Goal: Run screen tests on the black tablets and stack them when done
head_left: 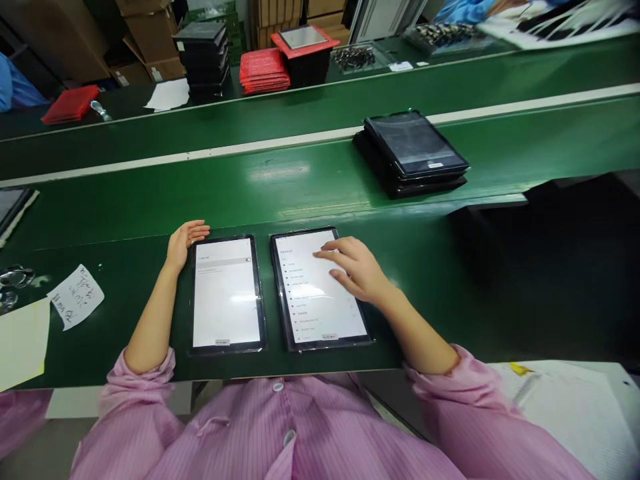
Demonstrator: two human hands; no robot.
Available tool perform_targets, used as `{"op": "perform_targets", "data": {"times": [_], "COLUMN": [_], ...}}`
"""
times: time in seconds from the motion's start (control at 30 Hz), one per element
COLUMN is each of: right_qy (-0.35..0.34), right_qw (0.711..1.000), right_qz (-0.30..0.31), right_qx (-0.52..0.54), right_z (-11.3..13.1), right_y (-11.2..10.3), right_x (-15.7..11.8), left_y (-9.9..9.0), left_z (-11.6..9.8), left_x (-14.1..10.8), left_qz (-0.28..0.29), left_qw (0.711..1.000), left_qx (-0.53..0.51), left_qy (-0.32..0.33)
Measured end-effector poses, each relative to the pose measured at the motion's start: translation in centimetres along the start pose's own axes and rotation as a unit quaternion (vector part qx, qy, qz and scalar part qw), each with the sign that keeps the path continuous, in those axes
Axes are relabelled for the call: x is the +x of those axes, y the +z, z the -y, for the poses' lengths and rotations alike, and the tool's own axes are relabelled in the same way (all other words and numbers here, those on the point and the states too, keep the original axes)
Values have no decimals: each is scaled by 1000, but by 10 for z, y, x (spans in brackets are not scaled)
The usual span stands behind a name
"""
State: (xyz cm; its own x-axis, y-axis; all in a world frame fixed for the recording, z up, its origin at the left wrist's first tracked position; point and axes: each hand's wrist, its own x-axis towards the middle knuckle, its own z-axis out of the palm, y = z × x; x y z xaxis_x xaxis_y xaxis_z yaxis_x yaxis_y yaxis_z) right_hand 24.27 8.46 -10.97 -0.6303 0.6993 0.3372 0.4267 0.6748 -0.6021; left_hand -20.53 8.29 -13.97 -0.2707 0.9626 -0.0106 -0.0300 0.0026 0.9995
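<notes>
Two tablets with lit white screens lie side by side on the green bench. The left tablet shows a mostly blank page with a switch near its top. On the right tablet a list headed "Internet" fills the screen. My right hand hovers over or touches the upper part of that screen, fingers spread, holding nothing; contact cannot be made out. Beside the top left corner of the left tablet rests my left hand, its fingers stretched out and nothing in it.
A stack of dark tablets sits on the green belt ahead. A handwritten note and a yellowish sheet lie at left. Black material covers the right side. Red packets and a dark stack stand on the far shelf.
</notes>
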Motion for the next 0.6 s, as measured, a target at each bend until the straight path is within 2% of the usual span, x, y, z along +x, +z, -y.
{"op": "perform_targets", "data": {"times": [0.1,0.2,0.33,0.43,0.53,0.6], "right_qy": [-21,-49,-79,-104,-132,-155], "right_qw": [995,990,986,982,976,977], "right_qz": [94,128,144,155,151,110], "right_qx": [19,44,41,-14,-84,-99], "right_z": [16,32,43,46,43,37], "right_y": [6,15,25,25,15,4], "right_x": [-1,-3,-8,-11,-11,-10], "left_y": [-1,-13,-32,-42,-46,-47], "left_z": [5,10,12,7,-1,-6], "left_x": [-27,-50,-59,-57,-58,-61], "left_qz": [-6,35,98,173,257,297], "left_qw": [999,998,994,985,964,948], "left_qx": [-36,-50,-38,3,69,111], "left_qy": [31,25,-4,-18,6,26]}}
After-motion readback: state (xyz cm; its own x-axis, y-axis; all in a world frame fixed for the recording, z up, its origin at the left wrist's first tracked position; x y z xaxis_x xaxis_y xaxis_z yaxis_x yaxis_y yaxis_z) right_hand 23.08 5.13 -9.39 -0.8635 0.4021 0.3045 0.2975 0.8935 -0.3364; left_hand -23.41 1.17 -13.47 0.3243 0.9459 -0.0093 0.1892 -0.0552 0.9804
